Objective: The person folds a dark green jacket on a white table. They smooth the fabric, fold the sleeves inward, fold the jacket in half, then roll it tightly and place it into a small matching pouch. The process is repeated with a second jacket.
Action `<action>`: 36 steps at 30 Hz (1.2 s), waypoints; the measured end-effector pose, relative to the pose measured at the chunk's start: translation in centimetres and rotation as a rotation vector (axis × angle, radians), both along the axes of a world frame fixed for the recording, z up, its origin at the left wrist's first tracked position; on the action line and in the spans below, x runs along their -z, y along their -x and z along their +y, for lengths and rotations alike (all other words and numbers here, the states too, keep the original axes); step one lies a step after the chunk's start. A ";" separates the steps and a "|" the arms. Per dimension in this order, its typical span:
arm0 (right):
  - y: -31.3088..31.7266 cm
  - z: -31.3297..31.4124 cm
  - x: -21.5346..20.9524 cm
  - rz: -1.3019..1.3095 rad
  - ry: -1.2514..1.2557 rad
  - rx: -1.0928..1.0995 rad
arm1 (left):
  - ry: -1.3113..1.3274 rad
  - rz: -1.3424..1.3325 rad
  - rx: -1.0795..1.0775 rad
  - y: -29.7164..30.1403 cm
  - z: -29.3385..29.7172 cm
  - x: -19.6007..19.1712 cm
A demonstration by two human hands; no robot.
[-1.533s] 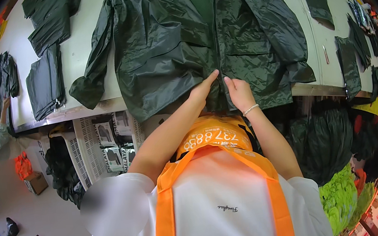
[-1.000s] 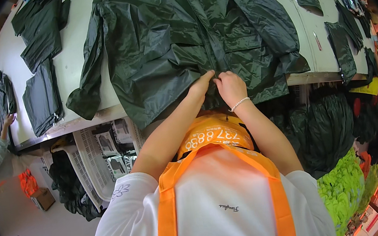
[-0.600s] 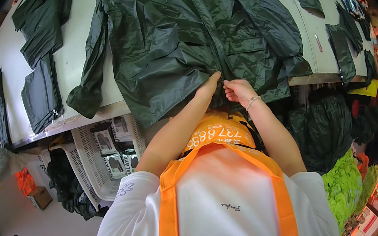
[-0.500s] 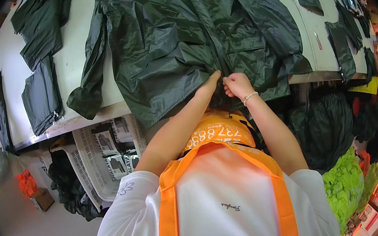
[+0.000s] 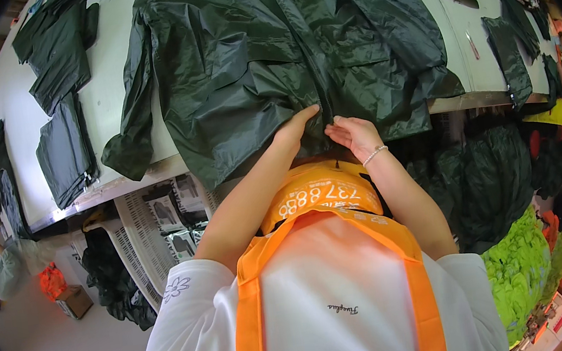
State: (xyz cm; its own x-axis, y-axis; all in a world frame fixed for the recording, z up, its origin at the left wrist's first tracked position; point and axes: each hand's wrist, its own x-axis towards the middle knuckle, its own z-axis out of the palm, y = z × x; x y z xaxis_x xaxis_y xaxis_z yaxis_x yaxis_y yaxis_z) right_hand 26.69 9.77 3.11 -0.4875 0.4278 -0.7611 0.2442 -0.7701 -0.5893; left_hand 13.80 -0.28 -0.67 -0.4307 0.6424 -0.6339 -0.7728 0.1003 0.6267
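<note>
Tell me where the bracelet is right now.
In the head view the bracelet sits on the wrist of the right hand, just right of centre, below the hem of the dark green jacket and above the orange apron.

A dark green rain jacket (image 5: 293, 53) lies spread open on the white tabletop (image 5: 120, 83), its hem hanging over the near edge. The left hand (image 5: 296, 129) lies flat on the hem just left of the front zip, fingers pointing up the cloth. The right hand (image 5: 354, 134), a bead bracelet (image 5: 374, 155) at its wrist, pinches the fabric just beside it at the zip's lower end. Folded dark green pieces (image 5: 65, 151) lie on the tabletop to the left. The person wears an orange apron (image 5: 320, 202) over a white shirt. Newspapers (image 5: 159, 223) hang below the tabletop edge.
</note>
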 end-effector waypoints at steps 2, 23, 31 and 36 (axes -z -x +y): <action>0.2 -0.2 -0.3 0.045 0.015 0.059 | -0.027 -0.071 -0.008 -0.2 -0.7 0.1; 1.1 -2.5 -0.9 -0.030 -0.112 0.122 | 0.171 0.218 -0.067 -2.1 -0.4 -3.2; 1.5 -2.2 -1.0 -0.022 -0.026 0.228 | 0.325 0.794 0.144 -2.8 -1.0 -2.6; 1.2 -1.1 -1.4 -0.025 -0.116 -0.002 | 0.420 0.737 0.409 -1.7 -2.0 4.5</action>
State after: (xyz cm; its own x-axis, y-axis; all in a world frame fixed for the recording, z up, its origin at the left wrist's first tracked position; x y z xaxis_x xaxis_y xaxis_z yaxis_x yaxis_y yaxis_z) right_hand 25.49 8.72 4.52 -0.4698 0.5131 -0.7184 0.2616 -0.6963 -0.6684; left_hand 15.47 -2.28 -5.19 -0.6070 0.6131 -0.5056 -0.0509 0.6049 0.7947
